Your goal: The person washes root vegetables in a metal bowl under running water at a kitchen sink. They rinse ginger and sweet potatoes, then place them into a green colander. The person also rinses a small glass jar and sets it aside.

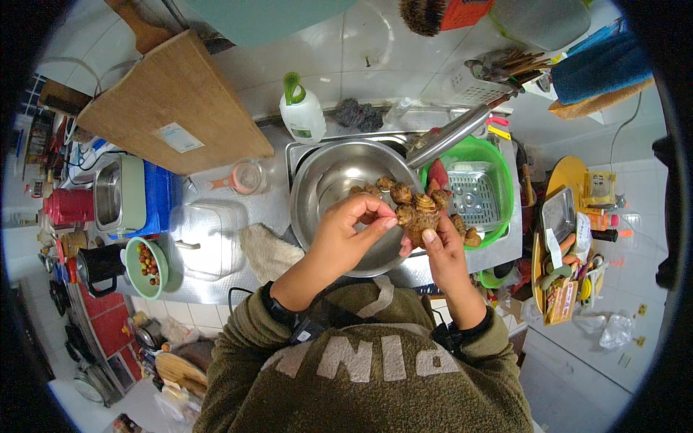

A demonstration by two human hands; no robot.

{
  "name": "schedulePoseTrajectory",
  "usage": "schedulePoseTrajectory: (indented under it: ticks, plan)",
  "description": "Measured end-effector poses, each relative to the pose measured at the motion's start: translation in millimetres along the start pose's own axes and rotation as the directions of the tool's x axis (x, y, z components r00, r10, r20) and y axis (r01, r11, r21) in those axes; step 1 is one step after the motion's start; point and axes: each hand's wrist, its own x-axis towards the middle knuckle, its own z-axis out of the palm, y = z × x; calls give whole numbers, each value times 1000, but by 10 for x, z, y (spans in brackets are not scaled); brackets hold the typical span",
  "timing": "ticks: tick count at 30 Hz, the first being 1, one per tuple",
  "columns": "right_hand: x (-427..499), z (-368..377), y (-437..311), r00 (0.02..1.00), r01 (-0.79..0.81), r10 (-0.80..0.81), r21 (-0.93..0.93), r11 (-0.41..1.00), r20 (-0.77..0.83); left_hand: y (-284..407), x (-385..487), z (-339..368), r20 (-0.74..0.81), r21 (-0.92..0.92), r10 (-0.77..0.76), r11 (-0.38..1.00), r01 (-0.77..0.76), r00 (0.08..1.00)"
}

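Observation:
My right hand (449, 249) grips a large knobbly brown tuber (423, 219) with ringed skin, above the right rim of a stainless steel bowl (308, 200). Thumb and fingertips of my left hand (352, 224) pinch a small knob on the tuber's left side. Behind the tuber, smaller brown tubers (400, 193) show by the bowl; whether some hang from the held one is unclear. To the right stands a bright green plastic basket (506, 189). It holds a clear perforated plastic tray (475, 192) and a red-skinned root (437, 174).
A thick steel tube (449, 135) slants over the bowl's far right edge. Behind the sink stand a white bottle (303, 116) and dark scouring pads (358, 115). Leftward are a wooden cutting board (173, 108), a clear lid (206, 241), a cloth (270, 251) and a pale green bowl (162, 260).

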Motion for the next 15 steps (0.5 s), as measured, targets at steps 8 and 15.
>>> schedulePoseTrajectory:
  ticks: [8, 15]
  plan:
    - [3, -11, -20, 989, 134, -135, 16, 991, 66, -143, 44, -39, -38, -218, -56, 975, 46, 998]
    - [36, 39, -27, 984, 173, -175, 41, 984, 36, -1, -5, -47, 12, -188, -91, 978, 92, 996]
